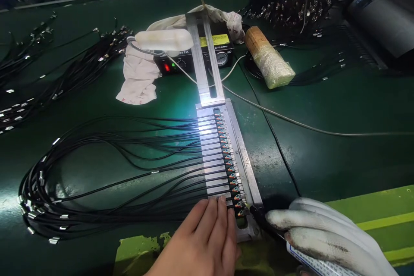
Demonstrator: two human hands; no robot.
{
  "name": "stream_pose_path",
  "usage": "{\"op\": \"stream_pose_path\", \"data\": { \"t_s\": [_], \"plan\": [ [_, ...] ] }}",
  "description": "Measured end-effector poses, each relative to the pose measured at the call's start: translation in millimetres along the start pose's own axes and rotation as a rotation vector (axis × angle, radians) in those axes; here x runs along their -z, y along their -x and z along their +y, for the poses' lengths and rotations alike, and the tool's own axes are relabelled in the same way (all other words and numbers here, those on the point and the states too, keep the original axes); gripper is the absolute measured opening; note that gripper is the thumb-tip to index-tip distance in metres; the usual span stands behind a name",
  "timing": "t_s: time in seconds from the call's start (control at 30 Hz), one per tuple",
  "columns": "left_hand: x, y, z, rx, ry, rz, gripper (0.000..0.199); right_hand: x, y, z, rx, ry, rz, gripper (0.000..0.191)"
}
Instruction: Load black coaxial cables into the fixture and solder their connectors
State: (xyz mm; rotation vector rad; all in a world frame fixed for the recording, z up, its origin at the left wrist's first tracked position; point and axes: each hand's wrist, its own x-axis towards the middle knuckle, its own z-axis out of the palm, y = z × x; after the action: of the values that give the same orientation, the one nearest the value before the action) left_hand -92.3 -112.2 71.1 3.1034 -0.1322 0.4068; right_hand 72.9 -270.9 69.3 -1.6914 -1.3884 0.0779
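A metal fixture (250, 172) holds a row of black cables (174, 181), their stripped ends with orange wires and small metal connectors (233, 182) lined up along its slot. My bare left hand (207, 235) rests on the near cables and the fixture's lower left edge, fingers stretched forward side by side; its thumb is hidden. In a stained white glove, my right hand (326, 235) is closed around a pen-like tool with a black front (263, 222) and a white, blue-edged printed body. The tool's tip is at the connectors nearest me, but whether it touches cannot be made out.
Behind the fixture stands a black control box (181, 64) with a gauge, partly under a white cloth (137, 79). A white handpiece (164, 39) and a wrapped block (270, 58) lie near it. Cable bundles (80, 62) lie left; a thin hose (304, 125) crosses right.
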Motion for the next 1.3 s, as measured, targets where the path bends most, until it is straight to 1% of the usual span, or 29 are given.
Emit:
{"op": "stream_pose_path", "data": {
  "t_s": [0.07,0.13,0.17,0.23,0.3,0.4,0.53,0.7,0.87,1.0,1.17,1.23,1.3],
  "plan": [
    [0.6,-1,0,-0.001,-0.008,0.009,0.025,2,-1,4,0.071,0.008,-0.053,0.02],
    [1.3,-1,0,0.001,-0.006,0.004,0.025,3,-2,5,0.109,0.012,-0.077,0.02],
    [1.7,-1,0,0.004,-0.002,-0.003,0.025,3,-2,4,0.097,0.011,-0.065,0.02],
    [2.3,-1,1,0.005,0.001,-0.01,0.024,1,-1,1,0.017,0.014,-0.01,0.021],
    [2.3,-1,1,0.007,0.003,-0.02,0.024,0,0,-2,-0.03,0.006,0.006,0.02],
    [1.4,0,1,0.001,0.004,-0.005,0.025,2,-2,-1,0.008,0.002,-0.04,0.021],
    [1.0,4,1,-0.001,0.005,0.007,0.024,7,-8,6,0.091,0.017,-0.113,0.021],
    [2.3,1,0,0.009,0.03,-0.033,0.025,6,-9,8,0.094,0.02,-0.09,0.02],
    [1.1,0,0,-0.011,0.023,-0.017,0.023,7,-8,8,0.122,0.029,-0.083,0.018],
    [3.1,1,0,0.013,0.033,-0.026,0.023,9,-14,10,0.148,0.037,-0.077,0.019],
    [6.1,2,1,0.002,0.007,-0.036,0.023,10,-15,9,0.134,0.011,-0.122,0.016],
    [6.2,3,3,0.005,0.002,-0.031,0.023,9,-8,4,0.121,0.0,-0.102,0.018],
    [5.5,6,5,-0.002,0.007,-0.02,0.023,7,1,-2,0.038,0.011,-0.009,0.018]
  ]
}}
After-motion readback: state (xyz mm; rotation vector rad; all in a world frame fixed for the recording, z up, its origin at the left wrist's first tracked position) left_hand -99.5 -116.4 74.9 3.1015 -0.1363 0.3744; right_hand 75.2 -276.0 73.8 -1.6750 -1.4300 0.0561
